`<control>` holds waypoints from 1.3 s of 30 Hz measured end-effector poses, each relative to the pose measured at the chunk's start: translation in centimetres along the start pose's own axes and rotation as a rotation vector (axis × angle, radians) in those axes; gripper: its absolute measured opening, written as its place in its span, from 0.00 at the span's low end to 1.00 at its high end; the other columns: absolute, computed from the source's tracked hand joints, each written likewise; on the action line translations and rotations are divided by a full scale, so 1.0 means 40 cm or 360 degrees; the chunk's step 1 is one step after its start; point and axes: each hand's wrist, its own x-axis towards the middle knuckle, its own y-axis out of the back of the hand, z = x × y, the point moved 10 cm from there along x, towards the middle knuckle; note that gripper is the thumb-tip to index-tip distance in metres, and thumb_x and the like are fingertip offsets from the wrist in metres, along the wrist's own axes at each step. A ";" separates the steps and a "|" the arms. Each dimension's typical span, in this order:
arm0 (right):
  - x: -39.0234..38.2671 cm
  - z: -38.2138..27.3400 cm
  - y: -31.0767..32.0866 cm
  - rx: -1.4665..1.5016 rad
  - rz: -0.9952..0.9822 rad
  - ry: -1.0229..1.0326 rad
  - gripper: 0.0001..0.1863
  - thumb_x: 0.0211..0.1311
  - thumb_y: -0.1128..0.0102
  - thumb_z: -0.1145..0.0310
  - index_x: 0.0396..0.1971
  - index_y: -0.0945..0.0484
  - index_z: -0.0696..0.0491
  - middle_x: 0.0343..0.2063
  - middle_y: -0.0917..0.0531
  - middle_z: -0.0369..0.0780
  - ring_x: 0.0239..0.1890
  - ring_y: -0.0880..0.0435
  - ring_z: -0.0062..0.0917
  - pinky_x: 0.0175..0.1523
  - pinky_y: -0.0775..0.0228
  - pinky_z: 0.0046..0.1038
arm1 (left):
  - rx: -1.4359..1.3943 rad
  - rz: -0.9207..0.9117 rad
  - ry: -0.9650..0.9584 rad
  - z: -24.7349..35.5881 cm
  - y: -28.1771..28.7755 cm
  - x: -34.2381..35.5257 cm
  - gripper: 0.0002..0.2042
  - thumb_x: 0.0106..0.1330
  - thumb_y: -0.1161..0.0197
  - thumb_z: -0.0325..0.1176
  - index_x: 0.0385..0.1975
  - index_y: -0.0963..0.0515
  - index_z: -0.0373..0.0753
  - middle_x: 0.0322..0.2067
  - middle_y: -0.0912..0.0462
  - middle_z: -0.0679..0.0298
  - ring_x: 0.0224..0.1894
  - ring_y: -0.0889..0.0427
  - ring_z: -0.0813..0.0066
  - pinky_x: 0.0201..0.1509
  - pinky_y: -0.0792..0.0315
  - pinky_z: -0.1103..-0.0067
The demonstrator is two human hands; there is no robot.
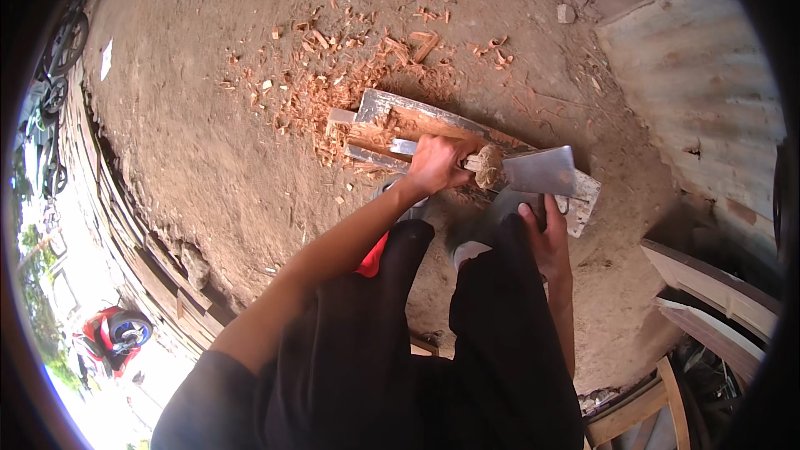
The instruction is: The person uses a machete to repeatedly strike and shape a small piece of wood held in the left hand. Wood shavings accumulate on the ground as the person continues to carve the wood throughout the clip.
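Note:
My left hand (440, 164) is closed round a chisel, its metal blade (403, 147) pointing left and its frayed wooden butt (487, 167) sticking out to the right. The blade lies over a hollowed wooden workpiece (492, 131) with worn pale paint on its edges. My right hand (548, 237) is by my right knee, its fingers closed about the lower end of a flat grey tool with a broad, rectangular, metal-looking head (540, 171). That head is just right of the chisel butt. Its handle is mostly hidden, so I cannot tell its exact kind.
Reddish wood shavings (312, 100) and chips litter the dirt ground beyond the workpiece. Corrugated metal sheeting (700, 92) stands at the right, with boards (708, 287) below it. A row of planks (125, 225) edges the left side; a red motorcycle (112, 337) stands beyond.

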 end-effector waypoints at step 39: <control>-0.042 -0.022 -0.048 -0.0388 0.0093 0.0214 0.14 0.67 0.30 0.63 0.42 0.16 0.59 0.30 0.13 0.41 0.33 0.19 0.21 0.42 0.26 0.30 | -0.0044 -0.0660 -0.0299 0.062 -0.033 -0.057 0.24 0.47 0.32 0.39 0.45 0.19 0.34 0.36 0.16 0.53 0.37 0.15 0.49 0.39 0.23 0.60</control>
